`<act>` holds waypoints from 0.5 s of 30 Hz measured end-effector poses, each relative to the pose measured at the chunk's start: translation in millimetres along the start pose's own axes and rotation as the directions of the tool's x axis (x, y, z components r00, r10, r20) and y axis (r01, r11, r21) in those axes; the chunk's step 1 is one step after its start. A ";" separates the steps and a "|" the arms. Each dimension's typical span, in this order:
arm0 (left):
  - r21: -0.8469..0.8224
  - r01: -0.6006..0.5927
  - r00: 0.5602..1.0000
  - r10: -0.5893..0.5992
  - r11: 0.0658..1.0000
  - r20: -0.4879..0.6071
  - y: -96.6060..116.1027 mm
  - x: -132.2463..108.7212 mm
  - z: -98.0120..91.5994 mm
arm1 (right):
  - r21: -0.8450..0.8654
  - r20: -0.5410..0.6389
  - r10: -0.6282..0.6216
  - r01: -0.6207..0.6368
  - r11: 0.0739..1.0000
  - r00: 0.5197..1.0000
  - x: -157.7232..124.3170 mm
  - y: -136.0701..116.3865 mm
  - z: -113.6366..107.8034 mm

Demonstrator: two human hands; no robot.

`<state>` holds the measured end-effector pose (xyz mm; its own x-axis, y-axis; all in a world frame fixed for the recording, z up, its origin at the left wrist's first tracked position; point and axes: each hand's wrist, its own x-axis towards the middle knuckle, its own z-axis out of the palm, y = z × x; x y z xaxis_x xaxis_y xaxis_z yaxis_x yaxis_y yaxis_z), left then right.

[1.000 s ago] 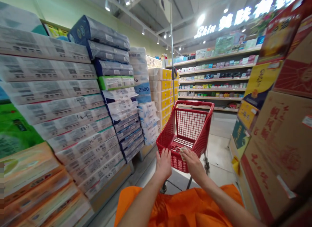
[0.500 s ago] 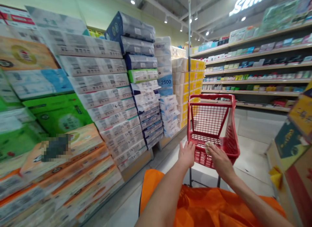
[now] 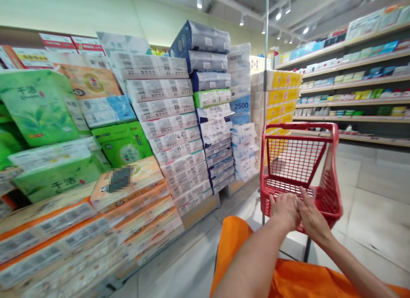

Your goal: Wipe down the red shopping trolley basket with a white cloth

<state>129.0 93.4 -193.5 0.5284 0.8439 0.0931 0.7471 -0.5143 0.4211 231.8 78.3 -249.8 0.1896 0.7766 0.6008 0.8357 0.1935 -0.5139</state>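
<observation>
My left hand and my right hand meet in front of a red shopping cart. The fingers of the left hand are bent, its knuckles up, its side against the right hand. One finger of the right hand points up and forward, while the others are pressed against the left hand and partly hidden. What lies between the hands cannot be seen. Behind them the cart's red plastic basket hides part of the floor. Orange cloth covers my lap under both forearms.
Stacked paper packs line the left side, with green packs and orange packs closer to me. A thin metal pole rises behind the cart. Stocked shelves run along the right. Pale tiles cover the floor.
My view has swung left, so the cart sits further right. The hands, apart before, now touch. A small pale crumpled thing in the right hand's fingers is no longer visible.
</observation>
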 end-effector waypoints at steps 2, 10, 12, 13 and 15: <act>0.071 0.011 0.996 -0.005 0.997 -0.085 -9.0 -0.7 4.0 | -0.104 -0.028 -0.100 0.097 0.990 0.995 -3.8 11.7 -7.4; 0.172 -0.136 0.950 0.177 0.976 -0.256 -78.7 -11.6 -23.5 | -0.366 0.191 -0.340 0.389 0.846 0.921 -5.4 51.3 -26.5; 0.159 -0.208 0.941 0.242 0.965 -0.238 -70.9 -13.0 -14.2 | -0.345 0.243 -0.364 0.431 0.834 0.899 -2.9 59.4 -26.8; 0.147 -0.272 0.925 0.301 0.951 -0.234 -63.8 -13.5 -7.1 | -0.332 0.251 -0.373 0.441 0.834 0.893 -1.6 62.7 -25.6; 0.135 -0.358 0.888 0.381 0.924 -0.255 -47.4 -13.8 7.1 | -0.314 0.247 -0.386 0.451 0.835 0.889 1.1 66.6 -20.7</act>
<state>89.2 105.1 -221.1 0.6514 0.5926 0.4738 0.5557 -0.7978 0.2339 298.3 79.7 -270.7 -0.2820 0.7635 0.5810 0.9457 0.3234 0.0340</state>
